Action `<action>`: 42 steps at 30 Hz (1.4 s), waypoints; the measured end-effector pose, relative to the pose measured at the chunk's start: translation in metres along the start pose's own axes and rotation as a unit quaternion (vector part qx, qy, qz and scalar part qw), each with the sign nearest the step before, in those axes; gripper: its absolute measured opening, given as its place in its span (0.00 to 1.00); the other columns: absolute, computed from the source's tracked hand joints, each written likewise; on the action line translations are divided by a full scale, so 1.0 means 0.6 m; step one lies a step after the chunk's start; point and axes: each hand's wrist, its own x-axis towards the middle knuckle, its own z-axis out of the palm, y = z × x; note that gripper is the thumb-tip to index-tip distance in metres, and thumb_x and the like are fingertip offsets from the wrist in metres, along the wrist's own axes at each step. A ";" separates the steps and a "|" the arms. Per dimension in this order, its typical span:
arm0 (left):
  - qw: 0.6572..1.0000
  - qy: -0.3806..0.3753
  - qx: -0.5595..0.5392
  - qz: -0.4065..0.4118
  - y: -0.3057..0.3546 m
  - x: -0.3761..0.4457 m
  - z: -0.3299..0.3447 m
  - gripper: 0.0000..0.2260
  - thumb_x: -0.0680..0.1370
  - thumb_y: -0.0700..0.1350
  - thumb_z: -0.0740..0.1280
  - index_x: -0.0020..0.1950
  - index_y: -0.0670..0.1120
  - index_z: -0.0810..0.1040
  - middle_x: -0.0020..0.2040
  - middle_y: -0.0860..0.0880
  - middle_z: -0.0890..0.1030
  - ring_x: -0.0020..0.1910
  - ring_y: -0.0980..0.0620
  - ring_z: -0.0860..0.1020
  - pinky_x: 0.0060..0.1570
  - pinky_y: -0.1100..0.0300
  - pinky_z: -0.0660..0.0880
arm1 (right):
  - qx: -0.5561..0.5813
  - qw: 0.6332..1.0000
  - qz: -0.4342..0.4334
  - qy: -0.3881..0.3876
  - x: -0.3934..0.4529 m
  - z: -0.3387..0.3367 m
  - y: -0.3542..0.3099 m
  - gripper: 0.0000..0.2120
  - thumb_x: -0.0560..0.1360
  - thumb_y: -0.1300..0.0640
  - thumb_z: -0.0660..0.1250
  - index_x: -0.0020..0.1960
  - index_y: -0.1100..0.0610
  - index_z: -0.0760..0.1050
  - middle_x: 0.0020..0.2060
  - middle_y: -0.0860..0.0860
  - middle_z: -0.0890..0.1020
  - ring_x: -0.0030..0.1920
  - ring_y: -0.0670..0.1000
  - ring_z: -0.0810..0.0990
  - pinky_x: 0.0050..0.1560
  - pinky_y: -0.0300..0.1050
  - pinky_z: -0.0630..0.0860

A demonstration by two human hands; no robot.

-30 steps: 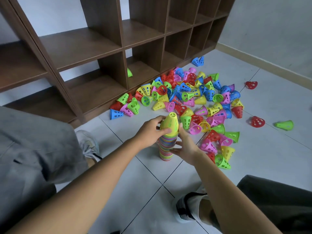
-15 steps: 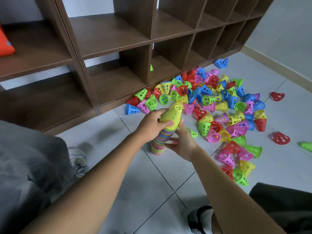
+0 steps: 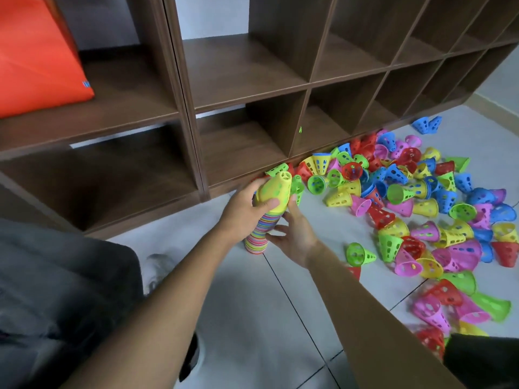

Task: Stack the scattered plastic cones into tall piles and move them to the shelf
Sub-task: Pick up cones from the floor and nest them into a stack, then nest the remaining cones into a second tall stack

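1. A tall pile of nested plastic cones (image 3: 259, 230), its body striped in many colours and capped by a yellow perforated cone (image 3: 273, 192), is held tilted, the top leaning toward the dark brown wooden shelf unit (image 3: 247, 80). Its base is at or just above the pale tiled floor (image 3: 238, 304); I cannot tell whether it touches.
2. The left hand (image 3: 243, 207) grips the pile near the top, fingers wrapped round the far side and the thumb pressed across the lower edge of the yellow cone.
3. The right hand (image 3: 292, 237) supports the pile from the right, lower down. Its fingers are spread and only lightly bent, the tips laid against the striped section and the yellow cone's rim.
4. The pile sits just in front of the shelf's bottom row, by the upright that divides two low compartments.
5. To the right, scattered loose plastic cones (image 3: 415, 209) in red, blue, green, yellow and pink cover the floor in a wide heap that reaches the foot of the shelf.
6. One green cone (image 3: 358, 254) lies on its side apart from the heap, near the right forearm.
7. Two blue cones (image 3: 427, 125) lie apart at the far end, by the shelf's base.
8. An orange cushion-like object (image 3: 36, 57) fills the upper-left compartment.
9. The person's grey-clad knee (image 3: 56, 290) is at lower left, with a pale shoe (image 3: 157, 272) beside it.
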 end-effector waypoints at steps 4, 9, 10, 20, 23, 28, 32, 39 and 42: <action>0.998 0.043 -0.037 -0.026 -0.019 0.012 -0.048 0.22 0.75 0.52 0.73 0.67 0.54 0.75 0.60 0.54 0.81 0.57 0.57 0.79 0.59 0.52 0.78 | -0.013 1.000 0.001 -0.023 0.039 0.049 0.003 0.26 0.77 0.31 0.57 0.63 0.47 0.78 0.66 0.50 0.75 0.66 0.56 0.74 0.65 0.57 0.76; 0.994 0.079 -0.055 -0.042 -0.043 0.035 -0.097 0.23 0.76 0.52 0.73 0.69 0.52 0.74 0.59 0.54 0.82 0.56 0.57 0.81 0.55 0.56 0.80 | -0.025 0.999 0.010 -0.045 0.090 0.098 -0.001 0.30 0.76 0.31 0.59 0.67 0.51 0.77 0.66 0.52 0.76 0.67 0.55 0.74 0.65 0.55 0.76; 0.994 0.092 -0.051 -0.037 -0.048 0.041 -0.106 0.22 0.76 0.51 0.73 0.69 0.52 0.74 0.58 0.55 0.82 0.56 0.58 0.80 0.54 0.59 0.79 | -0.030 0.998 0.010 -0.050 0.099 0.107 -0.003 0.30 0.76 0.31 0.59 0.67 0.51 0.77 0.66 0.52 0.76 0.66 0.55 0.75 0.64 0.55 0.77; 0.986 0.155 -0.044 -0.050 -0.080 0.091 -0.174 0.25 0.72 0.61 0.69 0.68 0.58 0.73 0.60 0.57 0.80 0.58 0.60 0.78 0.56 0.49 0.80 | -0.056 0.994 0.024 -0.095 0.167 0.185 -0.023 0.28 0.79 0.35 0.56 0.68 0.54 0.75 0.57 0.50 0.80 0.64 0.52 0.77 0.67 0.53 0.75; 0.981 0.185 -0.033 -0.041 -0.084 0.099 -0.180 0.25 0.73 0.59 0.69 0.68 0.54 0.73 0.61 0.57 0.80 0.57 0.60 0.79 0.56 0.57 0.79 | -0.063 0.993 0.025 -0.100 0.174 0.194 -0.026 0.26 0.81 0.38 0.55 0.66 0.56 0.76 0.44 0.44 0.85 0.54 0.46 0.81 0.65 0.50 0.76; 0.964 0.261 -0.027 -0.038 -0.088 0.091 -0.167 0.21 0.75 0.53 0.72 0.65 0.50 0.75 0.59 0.55 0.80 0.55 0.61 0.79 0.52 0.64 0.76 | -0.101 0.990 0.036 -0.094 0.166 0.196 -0.028 0.25 0.80 0.37 0.57 0.64 0.54 0.77 0.44 0.44 0.85 0.54 0.47 0.82 0.65 0.51 0.77; 0.934 0.354 0.026 -0.036 -0.083 0.073 -0.156 0.16 0.75 0.50 0.74 0.60 0.48 0.75 0.55 0.49 0.79 0.50 0.51 0.79 0.46 0.60 0.77 | -0.137 0.986 0.066 -0.070 0.147 0.188 -0.033 0.26 0.78 0.34 0.60 0.66 0.51 0.75 0.60 0.51 0.79 0.61 0.54 0.80 0.65 0.53 0.76; 0.933 0.358 0.042 0.010 -0.053 0.032 -0.116 0.08 0.76 0.46 0.71 0.49 0.50 0.73 0.43 0.51 0.78 0.43 0.51 0.78 0.43 0.51 0.77 | -0.184 0.981 0.064 0.028 0.089 0.098 -0.029 0.18 0.79 0.44 0.66 0.63 0.53 0.72 0.62 0.56 0.77 0.60 0.58 0.80 0.60 0.51 0.79; 0.953 0.303 0.021 -0.005 -0.033 0.016 -0.073 0.07 0.77 0.46 0.71 0.49 0.50 0.73 0.42 0.54 0.78 0.41 0.53 0.77 0.43 0.53 0.75 | -0.201 0.976 0.059 0.066 0.052 0.045 -0.029 0.14 0.79 0.47 0.66 0.60 0.54 0.74 0.61 0.56 0.79 0.57 0.56 0.82 0.57 0.49 0.80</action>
